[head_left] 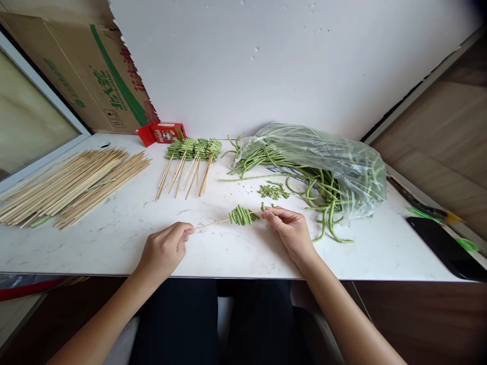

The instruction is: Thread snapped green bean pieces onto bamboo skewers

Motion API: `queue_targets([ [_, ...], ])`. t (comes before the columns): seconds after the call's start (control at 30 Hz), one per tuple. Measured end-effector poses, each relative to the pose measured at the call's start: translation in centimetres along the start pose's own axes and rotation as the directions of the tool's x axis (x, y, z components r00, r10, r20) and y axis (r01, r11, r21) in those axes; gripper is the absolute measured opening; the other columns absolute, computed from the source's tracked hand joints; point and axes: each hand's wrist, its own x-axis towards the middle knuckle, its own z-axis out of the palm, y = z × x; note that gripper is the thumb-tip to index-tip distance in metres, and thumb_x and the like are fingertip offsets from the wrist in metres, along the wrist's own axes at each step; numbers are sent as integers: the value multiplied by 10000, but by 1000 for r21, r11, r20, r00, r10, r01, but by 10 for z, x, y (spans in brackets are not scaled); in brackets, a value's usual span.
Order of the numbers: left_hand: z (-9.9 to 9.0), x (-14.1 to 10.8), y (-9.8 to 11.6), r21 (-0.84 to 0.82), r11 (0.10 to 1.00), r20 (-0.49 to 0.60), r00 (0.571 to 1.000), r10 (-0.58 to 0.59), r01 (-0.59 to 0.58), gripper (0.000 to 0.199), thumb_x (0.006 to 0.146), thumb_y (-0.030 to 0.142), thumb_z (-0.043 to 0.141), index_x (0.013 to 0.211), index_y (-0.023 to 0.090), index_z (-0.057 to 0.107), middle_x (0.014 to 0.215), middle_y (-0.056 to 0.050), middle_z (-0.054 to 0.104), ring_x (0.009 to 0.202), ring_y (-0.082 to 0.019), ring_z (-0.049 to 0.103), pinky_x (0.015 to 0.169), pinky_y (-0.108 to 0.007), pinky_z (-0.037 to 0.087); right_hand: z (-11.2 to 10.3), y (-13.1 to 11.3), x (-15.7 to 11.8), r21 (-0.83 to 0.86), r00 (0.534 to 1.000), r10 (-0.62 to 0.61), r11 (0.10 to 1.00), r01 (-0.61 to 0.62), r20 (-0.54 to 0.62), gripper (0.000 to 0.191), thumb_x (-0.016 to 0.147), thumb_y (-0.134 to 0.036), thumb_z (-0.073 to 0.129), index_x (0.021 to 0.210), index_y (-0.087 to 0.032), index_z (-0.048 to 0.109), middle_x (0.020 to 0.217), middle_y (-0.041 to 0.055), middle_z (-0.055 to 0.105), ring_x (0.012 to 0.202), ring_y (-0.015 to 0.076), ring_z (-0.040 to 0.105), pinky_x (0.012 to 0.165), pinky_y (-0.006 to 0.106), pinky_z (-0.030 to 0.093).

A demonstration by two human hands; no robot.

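Note:
My left hand is closed around the blunt end of a thin bamboo skewer held just above the white table. Green bean pieces are threaded side by side along the skewer's right part. At its tip, my right hand pinches the end of a green bean between thumb and fingers; a short stub of it shows above the fingertips. Behind my right hand lies a small heap of cut bean ends. Long green beans spill out of a clear plastic bag at the right.
Finished bean skewers lie in a row at the back, beside a red box. Loose bamboo skewers are piled on the left. A black phone and scissors lie at the right. A white board stands behind.

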Motion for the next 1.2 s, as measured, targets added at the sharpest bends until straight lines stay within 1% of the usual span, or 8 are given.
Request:
queue_targets([
  [0.13,0,0,0,-10,1000,6,1000,7,-7,402,821,-79,405,964,192,666,851,19,782,732,-121,769,684,-202,591,0,0,0,0,1000,3,1000,-3,7,282,782,-495,885,883,-231,877,1013,87,842,1023,288,733,971,427,527],
  [0.23,-2,2,1,-15,1000,2,1000,7,-7,403,825,-84,397,949,191,664,826,23,774,731,-119,769,675,-197,589,0,1,1,-7,1000,-1,1000,1,19,281,780,-490,888,886,-230,878,986,84,839,969,270,722,910,404,530],
  [0.37,-2,4,4,-38,999,0,1000,-5,5,394,836,-79,400,952,189,665,818,22,766,732,-116,767,679,-192,593,-1,2,2,10,999,16,1000,-16,28,305,781,-505,886,896,-223,872,996,85,836,950,273,719,840,388,539],
  [0.53,-2,7,7,-62,998,1,1000,-22,22,369,868,-64,404,949,190,659,813,21,762,726,-111,764,691,-187,602,-2,4,3,26,999,16,1000,-17,27,326,820,-545,856,884,-226,866,979,87,828,895,255,709,767,365,529],
  [0.73,0,5,5,-83,996,5,1000,-24,24,386,856,-64,400,980,193,660,839,6,771,728,-123,765,716,-212,616,-1,4,4,93,999,17,995,-20,30,347,788,-554,883,864,-217,845,917,86,817,816,229,690,721,348,513],
  [0.87,1,5,4,-104,994,-7,1000,-28,27,401,839,-67,399,973,202,665,799,10,756,718,-132,766,699,-219,616,0,3,4,78,999,10,997,-13,32,389,775,-582,874,839,-201,830,884,85,805,783,222,672,698,338,502],
  [1.0,-1,7,7,-123,992,-20,1000,-23,20,389,845,-58,400,945,204,670,790,1,752,700,-139,760,694,-227,620,2,3,3,79,998,10,997,-15,66,422,783,-601,851,841,-184,825,825,76,783,729,201,643,672,325,484],
  [1.2,-3,10,11,-123,992,-28,999,-38,35,380,835,-52,391,896,210,659,751,2,736,676,-142,746,662,-227,613,5,2,-2,64,998,-2,998,-2,60,394,807,-568,823,856,-177,823,795,69,768,672,185,601,625,315,464],
])
